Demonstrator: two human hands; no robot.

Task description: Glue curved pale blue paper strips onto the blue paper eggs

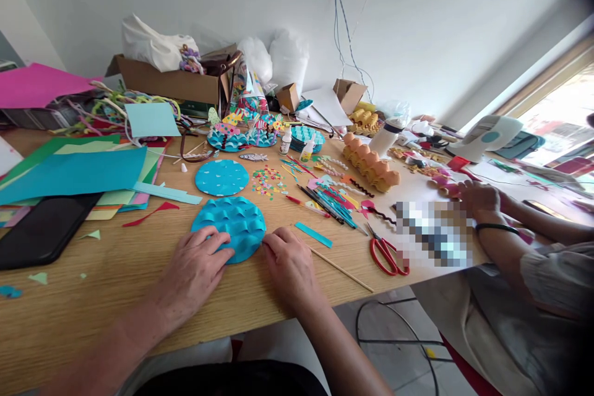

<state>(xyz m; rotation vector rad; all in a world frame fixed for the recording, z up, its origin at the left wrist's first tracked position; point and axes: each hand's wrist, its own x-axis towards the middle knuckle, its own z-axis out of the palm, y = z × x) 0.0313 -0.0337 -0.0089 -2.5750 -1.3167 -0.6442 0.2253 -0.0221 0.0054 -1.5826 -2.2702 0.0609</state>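
A bright blue, round disc covered with rows of raised, curled paper loops [244, 219] lies flat on the wood-grained tabletop [88, 303], towards its front edge, between the person's two hands. From where I stand, the left hand [197, 263] rests across the disc's near left side, fingers loosely bent over the loops; I can't see whether the thumb grips anything. The right hand [291, 263] has its fingertips bunched narrow at the disc's right rim; whether they pinch the rim or a loop's end, I can't tell.

The piece looks light, and I'd judge its base to be stiffish card, likely to slide on the smooth wood unless steadied. The loops seem springy but thin, apt to crease under a heavy palm. The rim looks the safest hold, with fingertips kept light. Near the right hand lie a flat, narrow blue paper strip [314, 235] and a thin, pale wooden stick [343, 270].
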